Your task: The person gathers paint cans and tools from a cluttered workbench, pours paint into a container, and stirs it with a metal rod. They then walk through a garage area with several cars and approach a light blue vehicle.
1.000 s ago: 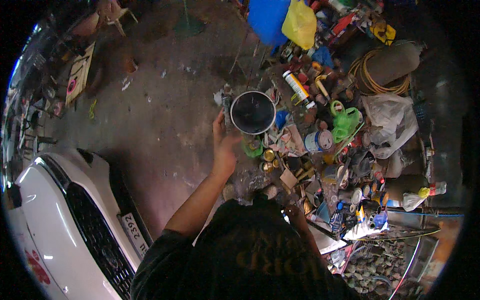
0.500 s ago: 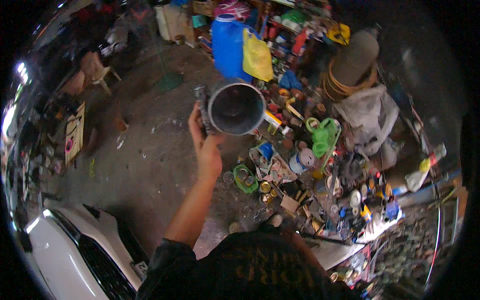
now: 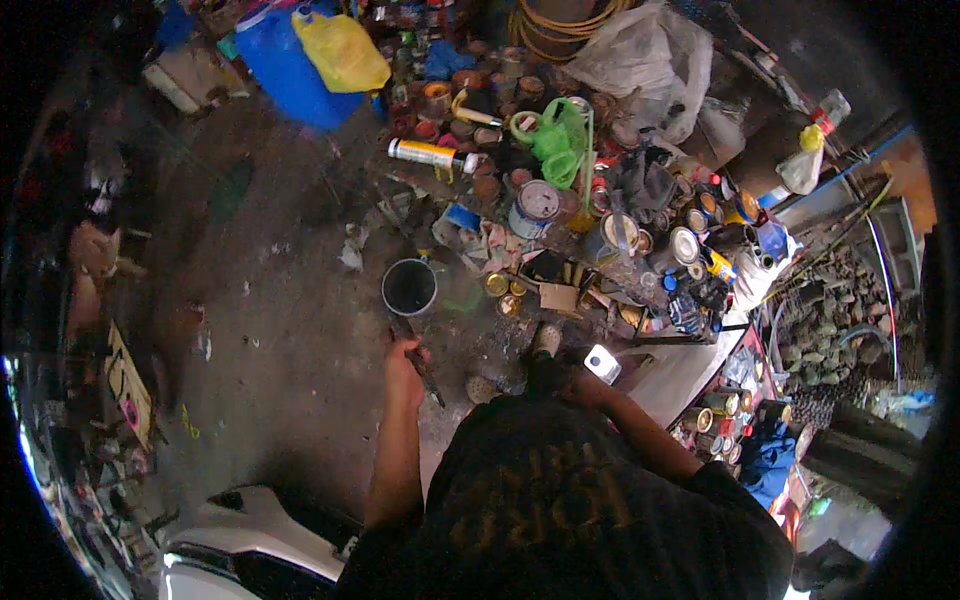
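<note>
My left hand point(image 3: 405, 372) grips a long dark stick-like tool point(image 3: 428, 385), whose upper end reaches toward a round dark container with a pale rim point(image 3: 409, 287). I cannot tell whether they touch or whether the container rests on the floor. My right hand point(image 3: 582, 385) is low beside my dark shirt, next to a small white object with a dark round spot point(image 3: 602, 362); its fingers are too hidden to show a grip. Small gold cans point(image 3: 497, 285), a blue-and-white paint can point(image 3: 534, 215) and scraps of cardboard point(image 3: 557, 296) lie to the right of the container.
Cluttered cans, a white-and-yellow tube point(image 3: 430, 155), green plastic bags point(image 3: 558, 145), a blue drum point(image 3: 285, 80) and a hose coil point(image 3: 560, 25) spread ahead and right. A white car front point(image 3: 250, 540) is at lower left, a board point(image 3: 130, 385) at left, rubble point(image 3: 825, 330) at right.
The round container looks smaller and sits lower relative to the clutter, farther from my fingers. My left hand has moved down in the picture. My head's view has swung, shifting the surroundings.
</note>
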Tool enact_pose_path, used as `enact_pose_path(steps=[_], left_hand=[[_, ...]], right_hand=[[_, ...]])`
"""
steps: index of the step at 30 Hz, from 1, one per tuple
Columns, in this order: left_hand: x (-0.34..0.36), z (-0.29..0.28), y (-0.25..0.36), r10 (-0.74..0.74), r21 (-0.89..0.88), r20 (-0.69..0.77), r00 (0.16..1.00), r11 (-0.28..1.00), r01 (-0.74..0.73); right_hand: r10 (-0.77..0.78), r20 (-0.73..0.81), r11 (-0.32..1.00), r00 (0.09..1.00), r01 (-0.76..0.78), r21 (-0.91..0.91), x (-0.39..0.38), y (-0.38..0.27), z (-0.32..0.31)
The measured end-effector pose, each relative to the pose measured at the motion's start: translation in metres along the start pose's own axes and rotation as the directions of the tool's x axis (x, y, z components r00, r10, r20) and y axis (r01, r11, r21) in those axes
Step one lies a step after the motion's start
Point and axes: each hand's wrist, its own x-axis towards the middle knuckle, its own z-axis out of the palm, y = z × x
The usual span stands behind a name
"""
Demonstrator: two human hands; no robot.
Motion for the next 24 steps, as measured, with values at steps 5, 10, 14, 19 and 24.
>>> enact_pose_path(steps=[5,10,14,19,24], left_hand=[[-0.007,-0.025,-0.043,-0.156,0.012,-0.069,0.985,0.988,0.157],[0.005,-0.041,-0.054,-0.103,0.05,-0.094,0.99,0.993,0.108],[-0.026,-0.008,-0.046,-0.057,0.094,-0.074,0.996,0.994,0.064],[-0.028,-0.002,-0.045,0.031,0.228,-0.021,0.999,0.973,-0.025],[-0.025,0.006,-0.039,0.065,0.245,0.01,0.998,0.967,-0.065]], right_hand=[[-0.116,-0.111,0.991,0.987,0.108,-0.075,0.005,0.062,0.045],[0.056,-0.054,0.967,0.997,-0.04,0.25,-0.012,0.034,0.013],[-0.032,-0.2,0.991,0.979,0.057,0.121,-0.015,0.042,0.023],[0.02,-0.167,0.98,0.986,0.013,0.197,-0.014,0.047,0.02],[0.084,-0.06,0.986,0.995,-0.074,0.152,-0.016,0.044,0.012]])
